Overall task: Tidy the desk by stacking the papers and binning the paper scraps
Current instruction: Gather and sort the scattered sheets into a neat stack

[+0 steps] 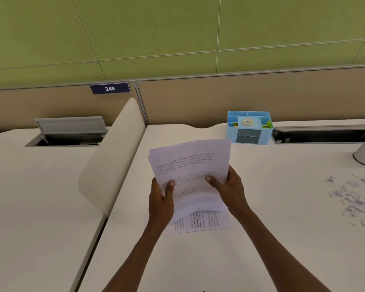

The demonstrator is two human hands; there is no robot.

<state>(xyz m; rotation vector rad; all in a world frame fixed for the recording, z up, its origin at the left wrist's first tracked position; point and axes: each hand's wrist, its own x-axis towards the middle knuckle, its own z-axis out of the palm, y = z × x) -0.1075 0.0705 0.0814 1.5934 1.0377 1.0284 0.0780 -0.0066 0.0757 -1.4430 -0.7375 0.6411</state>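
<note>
- The sheaf of papers (pixel 190 165) was up off the desk (pixel 261 239), held between both hands and tilted towards me; I judged that pose was for squaring the edges, since the top corners were fanned and not yet flush.
- My left hand (pixel 160 199) gripped the sheaf's left edge, thumb laid over the printed face and the remaining fingers hidden behind the sheets.
- My right hand (pixel 230 188) gripped the opposite edge the same way — thumb on the front, fingers curled out of sight at the back.
- Directly below the thumbs one more printed sheet (pixel 200 223) lay flat on the desk, turned sideways to the held ones, so the stack was not yet complete.
- The print on both was paragraph text; I could not make out reliable words, only that some lines on the flat sheet were bold.
- Well to the right of my right hand, the paper scraps (pixel 354 197) sat scattered near the desk edge — none binned, and I saw no bin.
- Beyond the fingertips stood a blue desk organiser (pixel 249 127) with a roll of tape (pixel 247 122) in it.
- Far left on the partition, a dark blue plate (pixel 110 88) read "246".
</note>
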